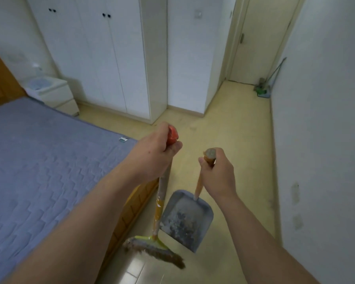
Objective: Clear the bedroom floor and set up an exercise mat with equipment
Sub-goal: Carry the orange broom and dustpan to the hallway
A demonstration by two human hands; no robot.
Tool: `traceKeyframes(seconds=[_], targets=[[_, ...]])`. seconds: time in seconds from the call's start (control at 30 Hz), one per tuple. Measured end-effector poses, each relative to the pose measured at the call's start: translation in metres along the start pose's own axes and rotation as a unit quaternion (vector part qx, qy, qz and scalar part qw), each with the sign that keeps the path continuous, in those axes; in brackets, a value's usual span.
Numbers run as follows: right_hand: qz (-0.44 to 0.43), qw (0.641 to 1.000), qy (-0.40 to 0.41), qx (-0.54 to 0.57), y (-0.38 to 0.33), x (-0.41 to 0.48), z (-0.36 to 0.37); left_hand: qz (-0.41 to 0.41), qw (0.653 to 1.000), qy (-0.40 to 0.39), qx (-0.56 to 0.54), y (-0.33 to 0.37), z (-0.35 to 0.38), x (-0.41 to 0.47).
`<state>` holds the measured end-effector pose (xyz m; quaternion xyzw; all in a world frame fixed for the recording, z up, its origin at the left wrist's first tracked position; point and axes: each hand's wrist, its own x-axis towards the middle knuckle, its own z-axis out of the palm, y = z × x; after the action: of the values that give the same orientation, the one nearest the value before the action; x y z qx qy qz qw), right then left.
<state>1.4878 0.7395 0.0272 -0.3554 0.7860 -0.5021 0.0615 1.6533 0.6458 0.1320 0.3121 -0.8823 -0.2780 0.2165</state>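
Note:
My left hand (156,150) grips the top of a broom handle with a red cap. The broom (154,249) has a yellow-green head and brown bristles near the pale floor, beside the bed's corner. My right hand (217,173) grips the wooden handle of a grey metal dustpan (186,218), which hangs just right of the broom shaft with dirt marks in its scoop. No exercise mat or equipment shows in the view.
A bed with a grey-blue quilt (39,171) fills the left. A white nightstand (55,95) and white wardrobe (103,58) stand behind it. A mop (264,87) leans in the far right corner by a closed door (260,37). A white wall runs along the right.

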Motion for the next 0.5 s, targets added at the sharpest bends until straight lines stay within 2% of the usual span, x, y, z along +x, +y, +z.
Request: traceKeyframes(seconds=[0.3,0.5], targets=[[0.007,0.999,0.039,-0.027,0.034,0.121,-0.046,0.034,0.999,-0.035,-0.023,0.034,0.052,0.123],[0.019,0.997,0.048,-0.055,0.069,0.223,-0.052,0.049,0.997,-0.038,-0.041,0.026,0.092,0.232]])
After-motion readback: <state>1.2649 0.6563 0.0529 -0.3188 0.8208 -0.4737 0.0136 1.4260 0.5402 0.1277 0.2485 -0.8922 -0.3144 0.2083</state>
